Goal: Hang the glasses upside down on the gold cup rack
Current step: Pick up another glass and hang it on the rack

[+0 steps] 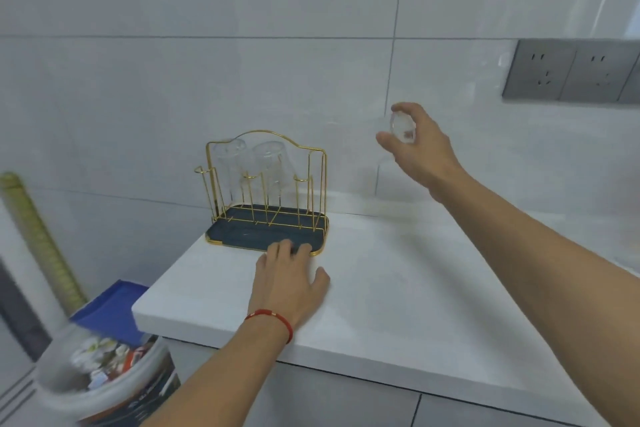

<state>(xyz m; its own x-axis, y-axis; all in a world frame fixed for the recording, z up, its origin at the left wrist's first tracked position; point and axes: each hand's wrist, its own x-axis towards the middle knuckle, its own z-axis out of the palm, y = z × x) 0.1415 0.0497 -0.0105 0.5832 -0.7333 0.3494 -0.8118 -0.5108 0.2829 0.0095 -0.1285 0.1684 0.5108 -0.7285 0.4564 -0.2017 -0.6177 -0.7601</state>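
Left hand [289, 276]: flat, fingers spread, on tabletop [398, 288], fingertips on rack tray [242, 236].
Right hand [420, 146]: raised, gripping glass [401, 128].

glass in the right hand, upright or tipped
Tipped: the glass lies sideways in the right hand, thick base toward the camera, not yet on the rack.

Single head-worn wide-angle view: looks forward and down from above the white bench [398, 295], facing the tiled wall [242, 62]; both forearms reach in from the lower edge, close.
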